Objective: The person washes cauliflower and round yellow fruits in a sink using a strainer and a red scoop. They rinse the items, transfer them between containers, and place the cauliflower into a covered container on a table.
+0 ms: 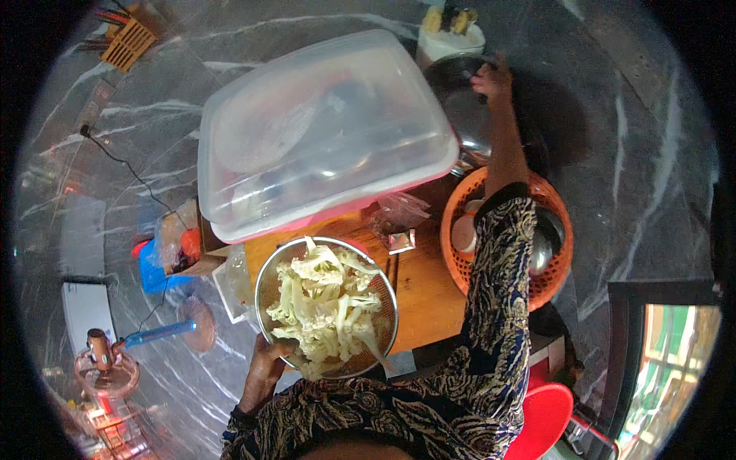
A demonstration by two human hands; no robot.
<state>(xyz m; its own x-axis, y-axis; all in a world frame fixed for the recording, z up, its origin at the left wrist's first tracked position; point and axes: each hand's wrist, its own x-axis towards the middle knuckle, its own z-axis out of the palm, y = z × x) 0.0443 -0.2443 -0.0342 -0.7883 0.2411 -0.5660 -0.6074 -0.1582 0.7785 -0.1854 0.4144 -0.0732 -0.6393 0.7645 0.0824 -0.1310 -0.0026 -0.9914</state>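
Observation:
My left hand (271,355) grips the rim of a round metal mesh strainer (263,287), low over the wooden table and close to my body. Cut cauliflower florets (328,305) fill much of it, pale with long stems, one stem overhanging the near rim. My right arm stretches far forward over an orange plastic basket. At its end, my right hand (493,81) is at the right side of a shiny metal pot or basin (463,100). The fingers are small and blurred, so whether they grip its rim cannot be told.
A large translucent plastic lid (328,132) covers a bin ahead. The orange basket (451,253) holds bowls and a metal vessel. Beyond the pot stands a white bucket (451,43). The wooden table (428,299) bears a small packet (401,241). A standing fan (106,368) is left; a red plastic stool (540,422), right.

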